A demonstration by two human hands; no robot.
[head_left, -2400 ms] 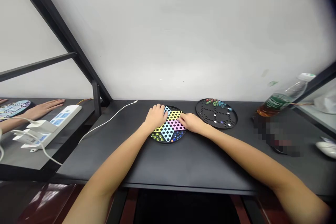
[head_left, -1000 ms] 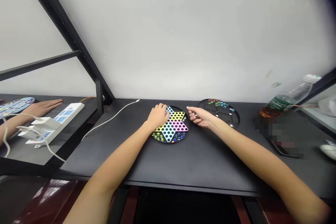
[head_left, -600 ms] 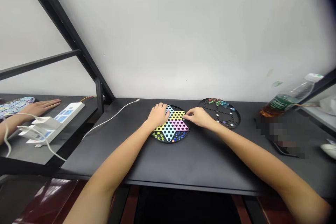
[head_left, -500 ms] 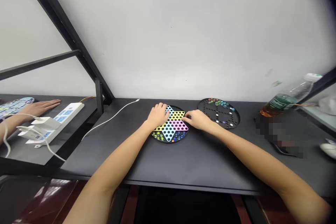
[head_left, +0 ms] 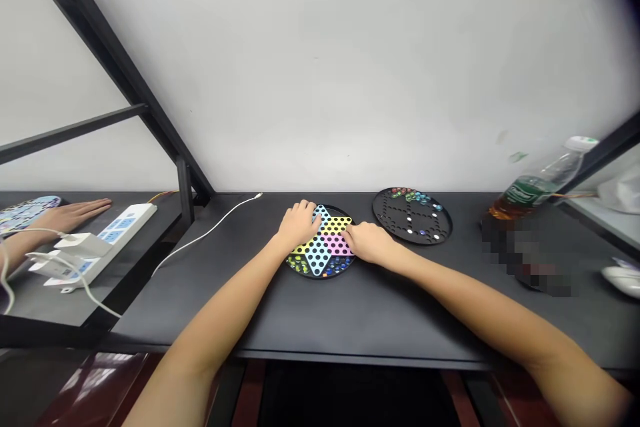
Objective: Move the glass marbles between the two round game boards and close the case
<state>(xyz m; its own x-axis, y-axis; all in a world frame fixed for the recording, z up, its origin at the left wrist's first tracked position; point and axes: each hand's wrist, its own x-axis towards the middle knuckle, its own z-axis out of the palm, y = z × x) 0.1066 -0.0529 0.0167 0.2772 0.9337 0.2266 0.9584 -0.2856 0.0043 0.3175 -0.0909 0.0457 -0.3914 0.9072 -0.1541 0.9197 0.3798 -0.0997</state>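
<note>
A round Chinese checkers board [head_left: 319,257] with a star of blue, yellow and pink points lies in a black tray. Yellow-green marbles [head_left: 299,264] and blue marbles [head_left: 340,265] show in gaps between the points near me. My left hand [head_left: 299,225] rests over the board's left side, its fingers stretched out and its thumb on the star. At the right edge, my right hand [head_left: 369,242] has its fingers curled together against the pink and yellow points. Whatever its fingertips may hold is hidden. A small orange bit [head_left: 325,275] sits at the near rim.
A second black round tray [head_left: 400,223] holds coloured marbles behind my right hand. Farther right stand a tilted bottle [head_left: 530,190] and a white mouse [head_left: 621,278]. A white cable [head_left: 205,232], a power strip [head_left: 117,233] and another person's hand [head_left: 75,212] are on the left.
My right hand has shifted slightly down and left onto the board's right edge, its fingers more curled. My left hand stays on the board. The whole view has moved a little.
</note>
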